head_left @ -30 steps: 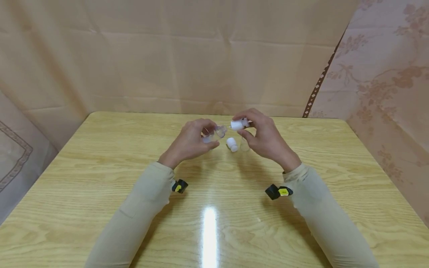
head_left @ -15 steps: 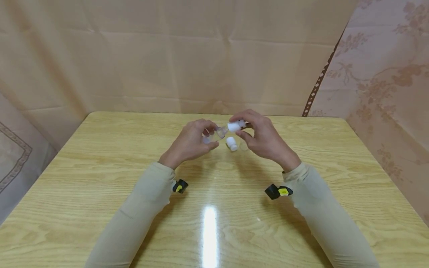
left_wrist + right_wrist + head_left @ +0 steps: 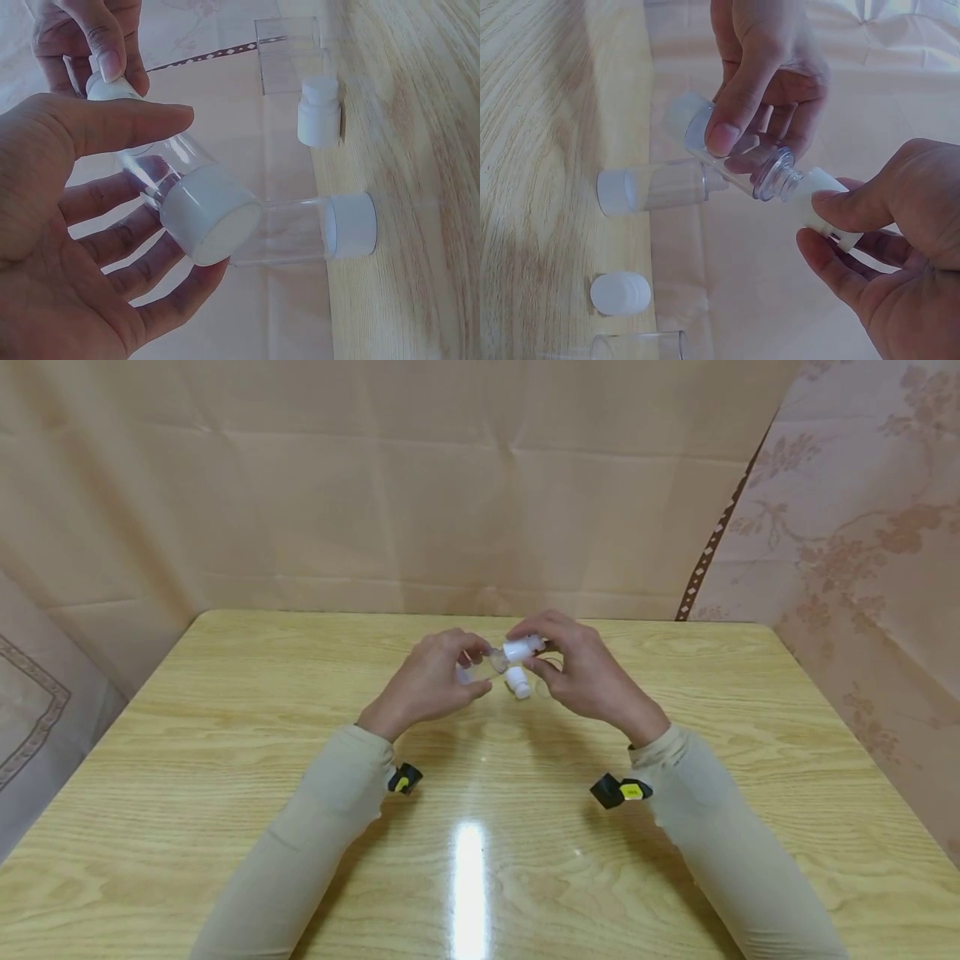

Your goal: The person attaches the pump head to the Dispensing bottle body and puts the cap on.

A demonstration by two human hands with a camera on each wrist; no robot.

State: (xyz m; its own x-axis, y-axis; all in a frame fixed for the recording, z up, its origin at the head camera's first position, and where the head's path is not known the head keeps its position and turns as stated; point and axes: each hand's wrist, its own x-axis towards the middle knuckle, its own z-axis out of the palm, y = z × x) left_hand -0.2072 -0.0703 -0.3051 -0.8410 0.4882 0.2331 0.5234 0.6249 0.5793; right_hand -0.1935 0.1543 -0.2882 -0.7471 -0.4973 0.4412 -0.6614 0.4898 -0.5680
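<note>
My left hand [image 3: 431, 677] grips a clear bottle [image 3: 739, 171] with a white base [image 3: 211, 215], tilted above the table. Its narrow threaded neck points toward my right hand [image 3: 585, 672]. Between thumb and fingers, that hand pinches a white pump top [image 3: 819, 201], whose wide end is at the bottle's neck. Whether the threads engage cannot be made out. Below the hands, a second clear bottle [image 3: 667, 185] with a white base stands on the table, and near it is another white pump top [image 3: 319, 116].
A clear cylindrical cap [image 3: 289, 56] stands on the wooden table [image 3: 480, 760] beside the loose pump top. Behind the table's back edge hangs a beige curtain [image 3: 450, 510], with a floral cloth [image 3: 862, 568] at the right.
My right hand has moved left, bringing the pump top from a short gap away to the neck of the bottle. The left hand has stayed nearly still, keeping its grip.
</note>
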